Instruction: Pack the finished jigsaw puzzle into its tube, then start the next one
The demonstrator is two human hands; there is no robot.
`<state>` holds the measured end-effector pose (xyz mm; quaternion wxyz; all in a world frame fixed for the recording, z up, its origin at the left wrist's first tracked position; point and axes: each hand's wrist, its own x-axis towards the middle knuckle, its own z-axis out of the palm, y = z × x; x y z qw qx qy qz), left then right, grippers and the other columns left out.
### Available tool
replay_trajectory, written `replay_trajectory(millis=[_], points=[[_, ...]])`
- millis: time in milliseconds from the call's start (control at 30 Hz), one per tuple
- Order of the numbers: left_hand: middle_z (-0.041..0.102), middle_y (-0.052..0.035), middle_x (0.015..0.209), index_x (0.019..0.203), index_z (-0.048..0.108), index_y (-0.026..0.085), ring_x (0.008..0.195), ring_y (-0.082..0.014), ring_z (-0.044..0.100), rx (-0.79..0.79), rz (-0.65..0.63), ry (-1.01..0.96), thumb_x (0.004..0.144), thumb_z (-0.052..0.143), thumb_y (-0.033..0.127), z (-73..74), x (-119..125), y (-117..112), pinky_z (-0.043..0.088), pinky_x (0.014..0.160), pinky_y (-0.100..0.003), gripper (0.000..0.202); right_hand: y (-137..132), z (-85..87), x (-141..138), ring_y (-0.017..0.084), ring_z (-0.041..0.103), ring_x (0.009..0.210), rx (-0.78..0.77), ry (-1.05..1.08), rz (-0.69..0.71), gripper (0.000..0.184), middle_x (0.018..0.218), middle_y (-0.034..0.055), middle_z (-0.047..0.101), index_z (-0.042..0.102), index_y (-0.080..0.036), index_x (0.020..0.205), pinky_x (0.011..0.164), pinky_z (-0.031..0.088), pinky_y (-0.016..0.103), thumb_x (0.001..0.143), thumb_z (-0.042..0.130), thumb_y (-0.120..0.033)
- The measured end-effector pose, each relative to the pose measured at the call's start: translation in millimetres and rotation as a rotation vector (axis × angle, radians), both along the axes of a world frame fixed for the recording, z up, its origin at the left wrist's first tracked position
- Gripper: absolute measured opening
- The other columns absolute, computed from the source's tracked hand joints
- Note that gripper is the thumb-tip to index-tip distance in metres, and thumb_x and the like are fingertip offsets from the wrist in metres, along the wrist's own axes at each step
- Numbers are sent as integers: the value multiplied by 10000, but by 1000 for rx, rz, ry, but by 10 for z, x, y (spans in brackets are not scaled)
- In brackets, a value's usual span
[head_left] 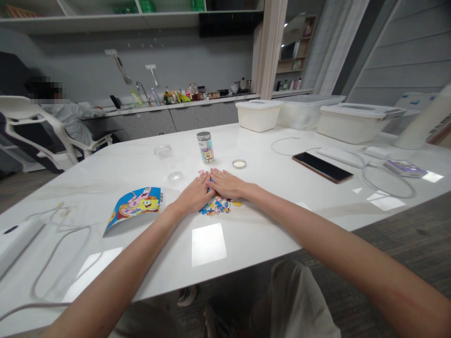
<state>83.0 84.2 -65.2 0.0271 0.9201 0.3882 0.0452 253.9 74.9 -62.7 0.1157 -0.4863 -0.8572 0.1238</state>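
Both of my hands lie flat, side by side, on a pile of small colourful jigsaw puzzle pieces (215, 205) on the white table. My left hand (196, 191) has its fingers stretched forward over the pile's left side. From the right, my right hand (227, 183) rests with straight fingers, its tips close to the left ones. Part of the pile is hidden under the palms. Just beyond the fingertips stands a clear jar (206, 149) with a metal lid and a cartoon print. A small round metal lid (239, 164) lies right of the jar.
A curved cartoon picture sheet (136, 206) lies at left, near clear plastic pieces (175, 176). A phone (322, 167), cables and a small box (404, 168) are at right. Lidded bins (258, 115) stand at the back. A person (66, 117) sits far left.
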Motion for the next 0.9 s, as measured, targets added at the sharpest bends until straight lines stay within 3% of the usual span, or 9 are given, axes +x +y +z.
replay_trajectory(millis=[100, 400, 533, 700, 800, 900], points=[[204, -189, 1563, 1485, 221, 27, 1462, -256, 153, -13, -4, -19, 944, 208, 383, 16, 33, -42, 161, 1183, -413, 648, -10, 12, -20, 281, 134, 1469, -7, -1, -6, 705, 1563, 222, 186, 282, -5, 1468, 1180, 131, 496, 984, 160, -503], [212, -229, 1553, 1466, 236, 11, 1461, -300, 139, -2, 161, -35, 944, 236, 451, 12, -1, 12, 199, 1159, -480, 683, -13, 24, 30, 273, 158, 1464, 48, -60, 74, 568, 1559, 202, 236, 363, -84, 1439, 1166, 169, 519, 1013, 162, -401], [291, -180, 1540, 1421, 364, 87, 1452, -277, 198, 46, 45, 24, 948, 258, 390, -33, -52, 159, 209, 1162, -450, 572, -2, -2, 23, 274, 166, 1462, 83, -93, 76, 551, 1553, 202, 255, 344, -93, 1451, 1164, 184, 517, 1016, 181, -389], [338, -161, 1521, 1388, 406, 99, 1445, -248, 221, 103, -56, 13, 967, 230, 401, -84, -101, 199, 173, 1178, -412, 547, 56, -27, 92, 273, 186, 1458, 85, -106, 28, 538, 1555, 191, 255, 353, -111, 1450, 1165, 186, 521, 1013, 191, -381], [314, -146, 1538, 1406, 398, 134, 1458, -253, 178, 31, -63, -55, 976, 222, 452, -68, -103, 125, 162, 1177, -444, 563, 116, -37, 200, 283, 164, 1461, 89, -133, 6, 495, 1565, 166, 241, 338, -165, 1467, 1156, 189, 548, 1004, 269, -326], [269, -80, 1561, 1452, 350, 215, 1459, -231, 179, -166, 0, -196, 982, 167, 486, 0, -72, 19, 177, 1176, -464, 573, 173, -52, 299, 291, 142, 1464, 57, -115, -22, 499, 1571, 156, 215, 330, -171, 1478, 1160, 167, 559, 999, 288, -304]])
